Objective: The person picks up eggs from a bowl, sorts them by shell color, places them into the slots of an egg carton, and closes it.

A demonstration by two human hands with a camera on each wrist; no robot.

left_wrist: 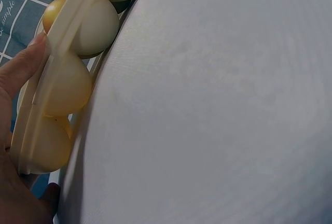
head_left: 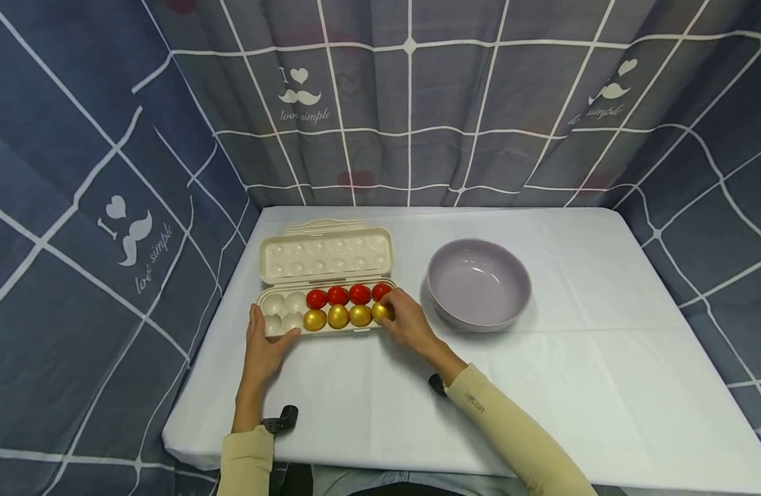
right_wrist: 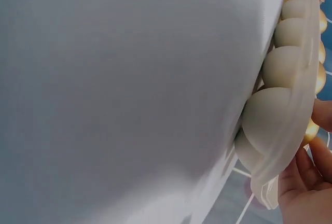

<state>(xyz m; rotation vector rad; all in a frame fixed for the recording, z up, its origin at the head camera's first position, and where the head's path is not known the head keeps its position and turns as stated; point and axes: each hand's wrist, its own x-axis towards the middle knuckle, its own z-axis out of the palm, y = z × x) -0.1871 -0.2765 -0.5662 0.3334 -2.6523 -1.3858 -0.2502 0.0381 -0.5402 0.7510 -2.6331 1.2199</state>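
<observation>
An open cream egg box (head_left: 326,279) lies on the table, its lid (head_left: 326,253) folded back. Red eggs (head_left: 337,295) fill part of the far row, golden eggs (head_left: 338,316) part of the near row. My left hand (head_left: 265,351) holds the box's left end, thumb on the front rim and fingers along the side. At the right end, my right hand (head_left: 408,320) pinches the last golden egg (head_left: 381,312), which sits at its cup. The right wrist view shows these fingers (right_wrist: 322,115) beside the box's rim, around the egg.
A lilac bowl (head_left: 478,284) stands to the right of the box, near my right hand. The white-covered table (head_left: 572,386) meets grey checked curtains (head_left: 380,103) at the back and sides. Cups at the box's left end hold no eggs.
</observation>
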